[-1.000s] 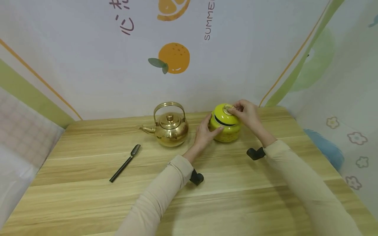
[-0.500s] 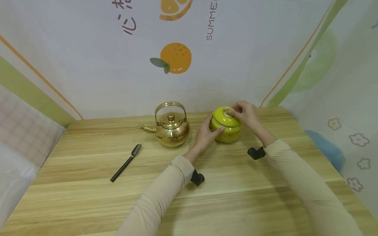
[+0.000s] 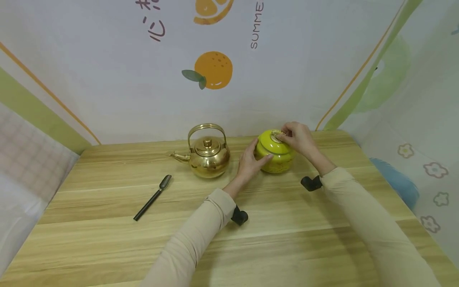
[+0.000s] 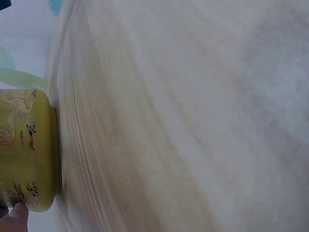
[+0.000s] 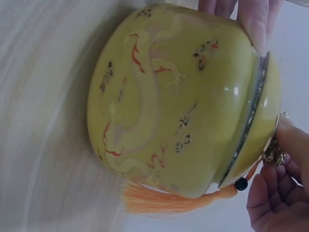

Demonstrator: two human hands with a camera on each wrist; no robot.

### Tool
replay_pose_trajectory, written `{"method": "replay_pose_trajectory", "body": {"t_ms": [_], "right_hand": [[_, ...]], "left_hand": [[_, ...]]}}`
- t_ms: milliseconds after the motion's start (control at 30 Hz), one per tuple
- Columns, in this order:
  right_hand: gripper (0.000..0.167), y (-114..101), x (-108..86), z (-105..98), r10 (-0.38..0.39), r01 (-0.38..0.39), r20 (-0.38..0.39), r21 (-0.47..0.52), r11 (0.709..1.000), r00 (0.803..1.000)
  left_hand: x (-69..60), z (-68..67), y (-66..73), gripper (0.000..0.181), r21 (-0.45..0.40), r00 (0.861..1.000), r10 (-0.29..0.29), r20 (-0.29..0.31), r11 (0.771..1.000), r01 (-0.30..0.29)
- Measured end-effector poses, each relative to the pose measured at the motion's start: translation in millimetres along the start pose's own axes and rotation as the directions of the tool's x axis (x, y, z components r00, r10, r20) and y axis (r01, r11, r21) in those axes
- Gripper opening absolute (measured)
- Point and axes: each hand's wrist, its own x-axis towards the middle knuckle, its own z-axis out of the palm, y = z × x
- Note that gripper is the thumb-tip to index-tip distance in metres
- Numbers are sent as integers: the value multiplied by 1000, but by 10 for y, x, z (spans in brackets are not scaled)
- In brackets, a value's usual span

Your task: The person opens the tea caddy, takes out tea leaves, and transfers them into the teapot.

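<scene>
A yellow lidded jar point(image 3: 275, 163) with a dragon pattern stands upright on the wooden table, right of centre. Its yellow lid point(image 3: 270, 141) rests on the mouth, and a narrow dark seam shows between them in the right wrist view. My right hand point(image 3: 299, 137) pinches the gold ornamental knob point(image 5: 274, 153) on top of the lid. Curled round the jar's left side, my left hand point(image 3: 250, 162) steadies it, with the thumb on the front. An orange tassel point(image 5: 164, 199) hangs from the knob down the jar's side.
Left of the jar stands a brass teapot point(image 3: 209, 161) with a raised handle, its spout pointing left. A dark-handled scoop point(image 3: 153, 198) lies farther left on the table point(image 3: 89, 239). A printed white cloth point(image 3: 279, 79) hangs behind the table's back edge.
The lid was tilted over a dark gap one second ago; it has come down onto the jar's mouth. Both hands stay in nearly the same places.
</scene>
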Motion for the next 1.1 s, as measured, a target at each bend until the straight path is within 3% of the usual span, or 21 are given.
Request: {"method": "replay_pose_trajectory", "body": {"t_ms": [633, 900, 1100], "right_hand": [[12, -61, 81, -63, -15, 22, 123, -55, 998, 992], [16, -67, 78, -65, 17, -7, 148, -67, 998, 989], [18, -63, 69, -50, 33, -24, 144, -66, 998, 989]], "left_hand": [[-10, -31, 3, 75, 33, 999, 48, -12, 998, -48], [19, -2, 1, 74, 43, 1000, 12, -11, 999, -12], [6, 1, 11, 74, 54, 1000, 18, -9, 998, -18]]}}
